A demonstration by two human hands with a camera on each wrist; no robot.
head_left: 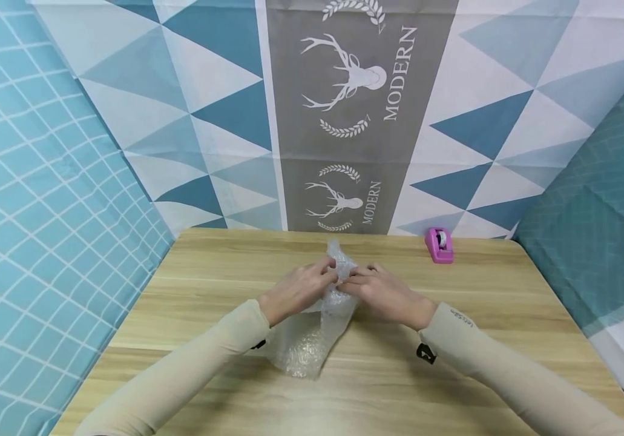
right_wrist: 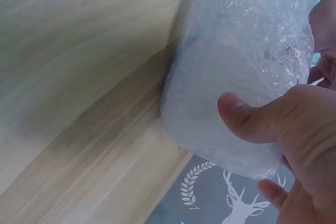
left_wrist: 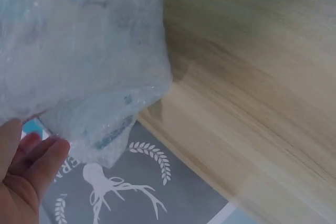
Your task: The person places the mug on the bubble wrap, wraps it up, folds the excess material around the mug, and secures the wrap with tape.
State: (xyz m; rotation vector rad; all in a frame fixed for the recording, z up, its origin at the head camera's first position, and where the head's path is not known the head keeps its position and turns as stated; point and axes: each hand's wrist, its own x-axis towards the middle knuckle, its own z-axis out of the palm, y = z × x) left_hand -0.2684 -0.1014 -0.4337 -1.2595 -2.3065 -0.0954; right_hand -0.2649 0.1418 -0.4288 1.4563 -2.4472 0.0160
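Note:
Clear bubble wrap [head_left: 306,354] stands over the middle of the table, its lower part spreading toward me and its narrow top between both hands. My left hand [head_left: 298,292] pinches one upper edge between thumb and fingers; in the left wrist view the wrap [left_wrist: 89,51] hangs beside those fingers [left_wrist: 50,163]. From the other side my right hand [head_left: 385,295] grips the wrap, thumb [right_wrist: 244,119] flat across its face and fingers partly hidden behind. The right wrist view shows the wrap [right_wrist: 220,77] folded in layers with a rounded lower corner. I cannot tell whether anything lies inside.
A pink tape dispenser [head_left: 440,245] sits near the back right edge of the wooden table [head_left: 399,387]. Behind the table hangs a patterned cloth [head_left: 344,139] with deer heads and triangles. Blue checked cloth [head_left: 45,181] covers the left side, teal cloth [head_left: 606,200] the right.

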